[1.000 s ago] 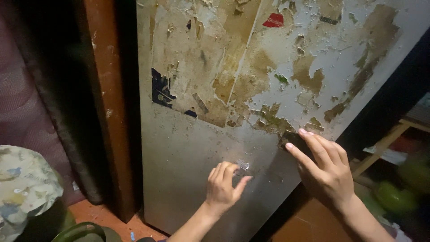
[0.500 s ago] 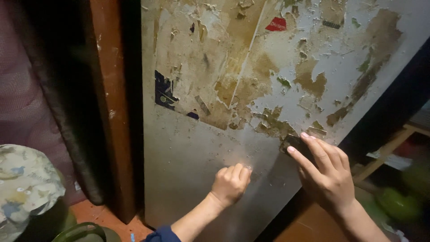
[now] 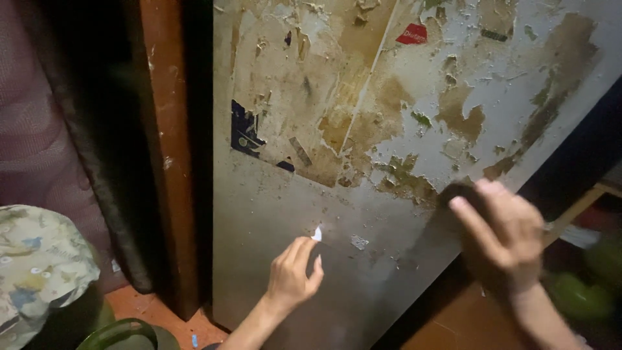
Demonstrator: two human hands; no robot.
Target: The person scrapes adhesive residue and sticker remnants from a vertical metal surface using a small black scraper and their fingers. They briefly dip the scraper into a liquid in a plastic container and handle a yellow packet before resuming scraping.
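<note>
The left hand (image 3: 291,275) pinches a small white paper scrap (image 3: 317,233) low on the grey door (image 3: 272,227), peeling it off, it seems. The right hand (image 3: 505,227), blurred, fingers spread and empty, hovers at the door's right edge. Next calls for a steady pull.

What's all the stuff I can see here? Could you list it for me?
panel: one, grey-white, upright, centre, covered in peeling brown sticker remains
paper scrap: one, white, on the panel at the left fingertips
red sticker: one, near the top
blue sticker: one, torn, left edge of panel
post: one, red-brown, left of panel
cloth: one, patterned pale, bottom left
left hand: pinching at the scrap
right hand: blurred, at the panel's right edge
</note>
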